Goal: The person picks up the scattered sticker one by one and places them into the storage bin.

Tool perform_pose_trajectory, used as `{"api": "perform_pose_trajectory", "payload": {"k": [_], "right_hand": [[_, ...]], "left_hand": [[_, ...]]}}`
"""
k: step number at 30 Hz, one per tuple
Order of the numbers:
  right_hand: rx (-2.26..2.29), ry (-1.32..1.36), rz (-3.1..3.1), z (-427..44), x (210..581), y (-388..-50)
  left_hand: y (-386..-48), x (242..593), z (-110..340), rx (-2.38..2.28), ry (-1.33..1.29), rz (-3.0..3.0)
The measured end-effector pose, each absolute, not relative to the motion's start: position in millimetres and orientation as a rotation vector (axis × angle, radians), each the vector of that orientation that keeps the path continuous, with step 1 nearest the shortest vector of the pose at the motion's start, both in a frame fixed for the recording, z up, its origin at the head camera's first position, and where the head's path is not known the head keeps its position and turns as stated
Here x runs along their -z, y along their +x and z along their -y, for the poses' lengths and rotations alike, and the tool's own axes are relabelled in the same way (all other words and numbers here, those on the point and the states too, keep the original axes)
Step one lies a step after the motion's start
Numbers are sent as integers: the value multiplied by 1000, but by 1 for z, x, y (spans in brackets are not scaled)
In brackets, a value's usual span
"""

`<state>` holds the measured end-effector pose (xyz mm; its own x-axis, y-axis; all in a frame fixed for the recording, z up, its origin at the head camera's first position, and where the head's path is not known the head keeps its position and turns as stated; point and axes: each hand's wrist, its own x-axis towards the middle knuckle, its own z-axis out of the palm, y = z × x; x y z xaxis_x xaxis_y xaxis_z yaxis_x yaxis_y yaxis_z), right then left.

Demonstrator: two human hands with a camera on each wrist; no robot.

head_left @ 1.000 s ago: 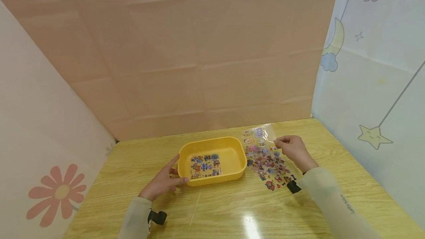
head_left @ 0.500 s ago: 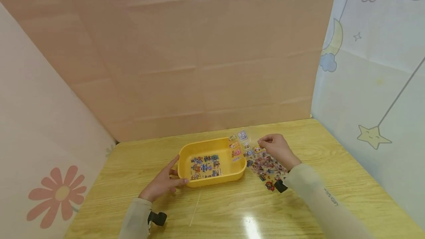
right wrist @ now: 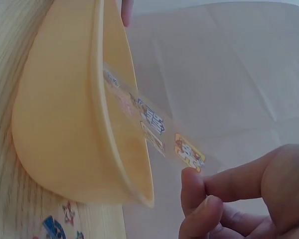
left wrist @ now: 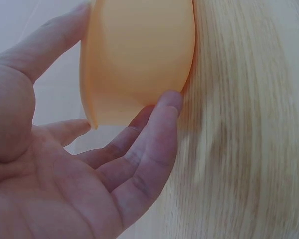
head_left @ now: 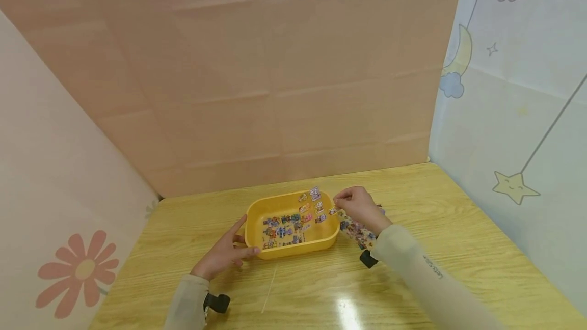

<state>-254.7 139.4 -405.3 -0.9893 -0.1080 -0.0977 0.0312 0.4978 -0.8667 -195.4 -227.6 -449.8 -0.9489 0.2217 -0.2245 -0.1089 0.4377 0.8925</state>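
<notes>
A yellow tub (head_left: 293, 251) stands on the table. At its left end the left hand (head_left: 224, 253) rests with thumb and fingers spread against the rim and outer wall; the left wrist view shows its fingertips touching the wall (left wrist: 139, 55). The right hand (head_left: 362, 209) pinches the corner of a clear sticker sheet (head_left: 318, 208) between thumb and forefinger. In the right wrist view this sheet (right wrist: 152, 122) slants over the rim into the tub. Another sticker sheet (head_left: 269, 232) lies on the tub's floor.
More sticker sheets (head_left: 355, 229) lie on the table right of the tub, partly hidden by the right hand and sleeve. A thin pale strip (head_left: 269, 289) is on the table (head_left: 312, 289) in front. Fabric walls (head_left: 293, 90) stand behind and at both sides.
The right hand has moved left with its sheet, from above the table stickers to the tub's right end, and the sheet now hangs over the tub. The left hand has stayed in place.
</notes>
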Motion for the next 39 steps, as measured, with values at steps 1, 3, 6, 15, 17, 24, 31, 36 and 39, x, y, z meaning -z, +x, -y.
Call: {"api": "perform_pose_trajectory", "payload": {"k": [1,3,6,15,17,24,31,36,39], "right_hand": [[1511,-70,-2589,-136,405,-254],[1512,-82,-2583,-131,404,-253],[1516,-94,-2562,-122,403,-252],[1483,-142,-2523,-100,410,-250],[1476,-145,-2515,-95,412,-249],[1438,-180,-2518,-79,415,-246],[1417,-221,-2517,-68,417,-247],[1411,-239,-2498,-62,420,-247],[1400,-240,-2493,-59,422,-248]], "left_hand": [[-195,450,228,-1519,96,-2382],[-196,451,228,-1523,98,-2378],[-196,451,229,-1526,107,-2376],[-195,450,231,-1512,106,-2384],[-195,450,231,-1512,110,-2385],[-195,448,232,-1534,143,-2355],[-195,447,232,-1524,148,-2358],[-194,446,231,-1530,155,-2353],[-194,445,231,-1539,157,-2342]]}}
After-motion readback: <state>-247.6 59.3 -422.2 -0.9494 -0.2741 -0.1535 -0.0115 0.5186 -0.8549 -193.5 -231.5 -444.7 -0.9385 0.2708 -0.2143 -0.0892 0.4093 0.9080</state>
